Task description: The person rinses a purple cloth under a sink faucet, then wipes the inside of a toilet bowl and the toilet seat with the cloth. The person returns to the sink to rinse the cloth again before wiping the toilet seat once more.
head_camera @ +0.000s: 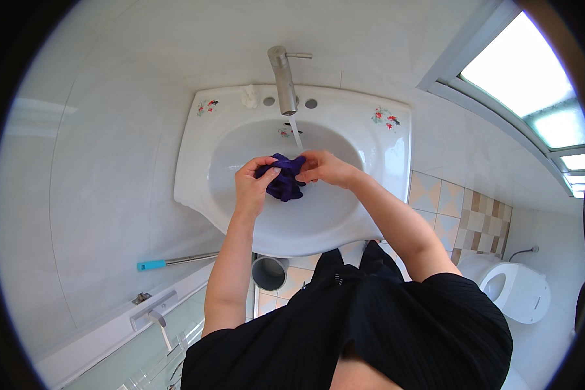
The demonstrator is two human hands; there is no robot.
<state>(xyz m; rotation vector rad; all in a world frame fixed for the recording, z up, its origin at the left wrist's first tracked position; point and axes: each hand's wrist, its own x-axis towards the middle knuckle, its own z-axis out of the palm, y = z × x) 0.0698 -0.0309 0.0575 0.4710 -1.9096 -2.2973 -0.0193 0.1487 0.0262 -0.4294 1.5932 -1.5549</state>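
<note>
A bunched dark purple cloth [285,187] is held over the bowl of a white ceramic washbasin [278,226]. My left hand [256,183] pinches its left side between thumb and fingers. On the cloth's right side, my right hand [325,168] grips it with thumb and fingertips. Water runs from a brushed metal faucet [285,85] in a thin stream [296,132] that falls close to the fingers of my right hand. The cloth hides the middle of the bowl beneath it.
A crumpled white item [249,96] lies on the basin's back ledge, left of the faucet. Below the basin's front edge stands a grey bin [269,273]. A pole with a turquoise handle [152,265] leans at the left. A white toilet [521,292] is at the far right.
</note>
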